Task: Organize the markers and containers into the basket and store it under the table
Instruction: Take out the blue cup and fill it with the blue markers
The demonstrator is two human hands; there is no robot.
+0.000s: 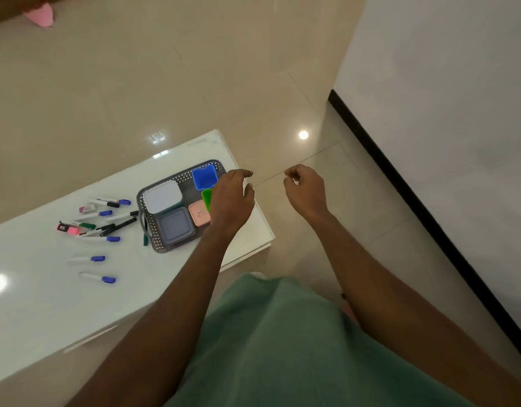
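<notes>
A grey perforated basket (pixel 177 177) sits near the right end of the white table (pixel 42 304). Inside it are a white-lidded container (pixel 162 197), a grey-lidded container (pixel 176 225), a pink one (pixel 199 212), a blue one (pixel 205 177) and a green one (pixel 206 198), partly hidden by my left hand. Several markers (pixel 106 223) lie scattered on the table left of the basket, and one green marker (pixel 145 238) rests against its side. My left hand (pixel 231 201) hovers over the basket's right side, fingers loosely apart, empty. My right hand (pixel 304 189) hangs beyond the table's end, fingers curled, empty.
A glossy tiled floor (pixel 165 83) surrounds the table. A white wall with a dark baseboard (pixel 400 183) runs along the right. A pink object (pixel 42 14) lies on the floor at the far top left. My green garment (pixel 282 348) fills the lower middle.
</notes>
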